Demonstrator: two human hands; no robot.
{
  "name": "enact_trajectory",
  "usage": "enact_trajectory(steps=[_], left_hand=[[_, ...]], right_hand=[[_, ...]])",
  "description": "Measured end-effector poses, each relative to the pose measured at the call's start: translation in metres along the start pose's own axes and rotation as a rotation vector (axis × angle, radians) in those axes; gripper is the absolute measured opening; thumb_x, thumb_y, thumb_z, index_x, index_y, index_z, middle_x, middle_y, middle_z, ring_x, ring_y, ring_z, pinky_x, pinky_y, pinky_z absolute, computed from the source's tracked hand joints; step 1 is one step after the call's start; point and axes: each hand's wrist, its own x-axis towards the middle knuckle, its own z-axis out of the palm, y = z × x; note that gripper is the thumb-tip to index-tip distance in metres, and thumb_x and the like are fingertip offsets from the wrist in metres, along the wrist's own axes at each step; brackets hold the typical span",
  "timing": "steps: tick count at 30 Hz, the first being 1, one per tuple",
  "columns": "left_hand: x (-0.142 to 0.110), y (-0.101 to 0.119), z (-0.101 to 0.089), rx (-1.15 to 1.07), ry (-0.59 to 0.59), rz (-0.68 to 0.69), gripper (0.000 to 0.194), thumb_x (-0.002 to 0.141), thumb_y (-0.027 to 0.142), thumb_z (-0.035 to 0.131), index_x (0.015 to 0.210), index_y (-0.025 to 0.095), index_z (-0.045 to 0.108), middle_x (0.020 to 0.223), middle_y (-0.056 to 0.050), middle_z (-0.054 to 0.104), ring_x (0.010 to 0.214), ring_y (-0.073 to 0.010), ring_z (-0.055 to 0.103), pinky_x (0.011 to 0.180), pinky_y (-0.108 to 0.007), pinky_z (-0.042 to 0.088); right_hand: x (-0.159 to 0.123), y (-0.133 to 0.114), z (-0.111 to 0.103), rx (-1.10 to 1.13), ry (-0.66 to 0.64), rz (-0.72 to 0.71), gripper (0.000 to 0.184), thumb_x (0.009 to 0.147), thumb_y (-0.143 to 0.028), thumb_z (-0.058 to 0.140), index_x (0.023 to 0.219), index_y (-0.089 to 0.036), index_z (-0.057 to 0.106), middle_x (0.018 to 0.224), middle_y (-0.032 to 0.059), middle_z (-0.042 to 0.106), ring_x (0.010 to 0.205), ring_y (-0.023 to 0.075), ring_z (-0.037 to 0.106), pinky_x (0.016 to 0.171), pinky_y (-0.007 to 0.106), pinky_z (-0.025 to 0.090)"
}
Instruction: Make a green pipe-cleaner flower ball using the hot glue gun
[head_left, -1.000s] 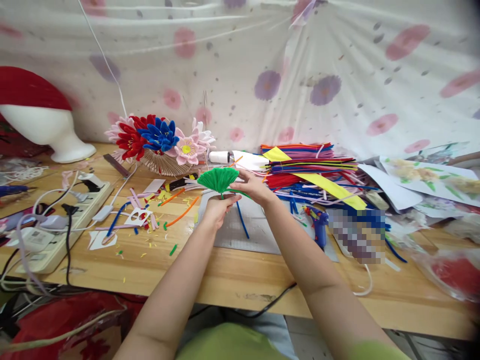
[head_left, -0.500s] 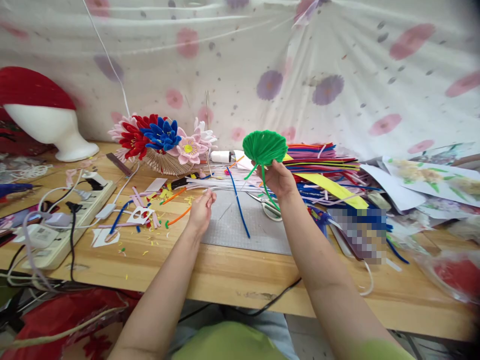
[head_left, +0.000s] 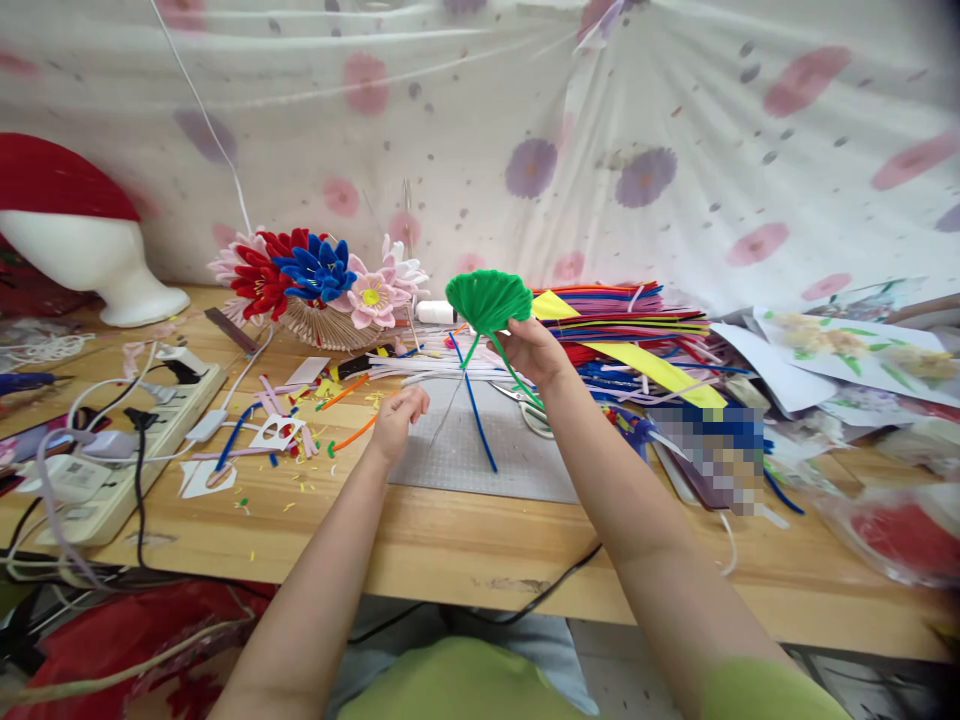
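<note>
My right hand [head_left: 531, 350] pinches a green fan-shaped pipe-cleaner leaf [head_left: 487, 298] by its lower right edge, above the table. Two green stems hang from the leaf's base. To the left, my left hand [head_left: 401, 415] is closed, its fingertips pressed together; whatever they may hold cannot be made out. Below the leaf a grey cutting mat [head_left: 435, 470] lies on the table, with a blue pipe cleaner [head_left: 480, 425] over it. A thin wire [head_left: 446, 415] runs below the leaf; whether it is attached is unclear. Scissors [head_left: 529, 405] lie partly behind my right forearm.
Bundles of coloured pipe cleaners [head_left: 630, 325] lie behind my right hand. Pipe-cleaner flowers [head_left: 315, 270] stand at the back left. A power strip [head_left: 180, 410] with cables, scattered scraps [head_left: 296, 425] and a white mannequin head [head_left: 75, 250] are on the left. Papers [head_left: 780, 370] lie to the right.
My right hand has carried the green leaf left and slightly down, nearer my left hand. My left hand stays closed and has shifted a little left as the view moved slightly.
</note>
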Motion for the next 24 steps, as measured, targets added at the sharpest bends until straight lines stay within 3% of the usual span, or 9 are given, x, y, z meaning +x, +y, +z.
enact_trajectory(steps=[3, 6, 12, 18, 21, 24], left_hand=[[0.005, -0.004, 0.002, 0.084, 0.081, -0.109, 0.050, 0.082, 0.043, 0.051, 0.039, 0.018, 0.040, 0.045, 0.000, 0.037, 0.052, -0.0116, 0.034, 0.058, -0.024, 0.030], [0.010, -0.010, 0.001, 0.081, 0.087, -0.146, 0.056, 0.082, 0.051, 0.046, 0.038, 0.019, 0.033, 0.046, -0.001, 0.039, 0.054, -0.0119, 0.037, 0.059, -0.025, 0.030], [0.015, -0.023, -0.013, 0.142, 0.007, -0.144, 0.039, 0.071, 0.044, 0.058, 0.048, 0.018, 0.040, 0.055, 0.002, 0.040, 0.060, -0.0117, 0.038, 0.062, -0.026, 0.030], [0.019, -0.026, -0.009, 0.197, 0.166, -0.223, 0.051, 0.076, 0.048, 0.051, 0.040, 0.020, 0.029, 0.042, 0.004, 0.027, 0.046, -0.0095, 0.029, 0.052, -0.027, 0.023], [0.026, -0.019, -0.003, 0.189, 0.234, -0.210, 0.047, 0.073, 0.047, 0.058, 0.042, 0.018, 0.039, 0.045, 0.004, 0.037, 0.049, -0.0090, 0.036, 0.055, -0.025, 0.029], [0.032, -0.010, 0.003, 0.052, 0.227, -0.237, 0.030, 0.060, 0.039, 0.072, 0.064, 0.016, 0.055, 0.063, 0.002, 0.055, 0.062, -0.0091, 0.050, 0.066, -0.023, 0.038]], right_hand=[[0.003, 0.001, 0.010, 0.062, -0.036, 0.031, 0.040, 0.059, -0.043, 0.069, 0.093, -0.025, 0.055, 0.095, -0.0003, 0.067, 0.088, 0.0177, 0.063, 0.074, 0.031, 0.051], [0.007, 0.005, 0.016, 0.133, -0.057, 0.083, 0.041, 0.057, -0.038, 0.071, 0.092, -0.024, 0.056, 0.092, -0.0004, 0.068, 0.083, 0.0166, 0.063, 0.069, 0.028, 0.051], [0.013, 0.021, 0.016, 0.237, -0.069, 0.193, 0.035, 0.056, -0.029, 0.075, 0.085, -0.023, 0.057, 0.081, -0.0030, 0.068, 0.075, 0.0129, 0.063, 0.066, 0.023, 0.047], [0.016, 0.027, 0.020, 0.205, -0.083, 0.271, 0.034, 0.057, -0.027, 0.075, 0.087, -0.022, 0.060, 0.082, -0.0025, 0.068, 0.076, 0.0124, 0.062, 0.069, 0.024, 0.045], [0.015, 0.027, 0.024, 0.172, -0.111, 0.313, 0.033, 0.058, -0.027, 0.075, 0.087, -0.022, 0.060, 0.082, -0.0022, 0.069, 0.076, 0.0127, 0.062, 0.071, 0.025, 0.043], [0.015, 0.028, 0.027, 0.152, -0.139, 0.331, 0.030, 0.057, -0.026, 0.074, 0.083, -0.020, 0.060, 0.081, -0.0013, 0.069, 0.075, 0.0126, 0.062, 0.070, 0.025, 0.043]])
